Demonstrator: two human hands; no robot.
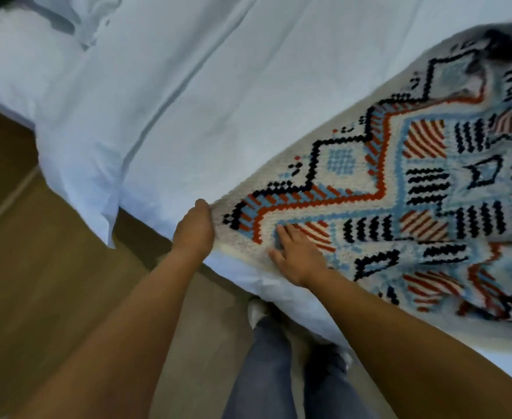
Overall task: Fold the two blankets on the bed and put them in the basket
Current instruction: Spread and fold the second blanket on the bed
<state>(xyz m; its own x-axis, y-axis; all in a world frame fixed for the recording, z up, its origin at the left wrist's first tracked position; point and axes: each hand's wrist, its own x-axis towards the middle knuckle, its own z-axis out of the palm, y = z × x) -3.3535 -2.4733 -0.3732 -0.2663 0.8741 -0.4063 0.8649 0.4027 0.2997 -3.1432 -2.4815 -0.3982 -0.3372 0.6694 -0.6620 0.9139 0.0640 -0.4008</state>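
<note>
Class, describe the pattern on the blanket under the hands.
Head view: cream blanket with black, red and light-blue geometric zigzags and stripes.

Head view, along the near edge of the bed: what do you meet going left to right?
Wooden floor → hanging white sheet corner → left hand gripping the blanket corner → right hand flat on it → patterned blanket.

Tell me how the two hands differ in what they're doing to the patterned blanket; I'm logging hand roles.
The left hand is closed, gripping the patterned blanket at its corner edge; the right hand lies open, fingers spread flat on top. The left is at the blanket's tip, the right further in. Both touch the blanket near the bed edge.
</note>
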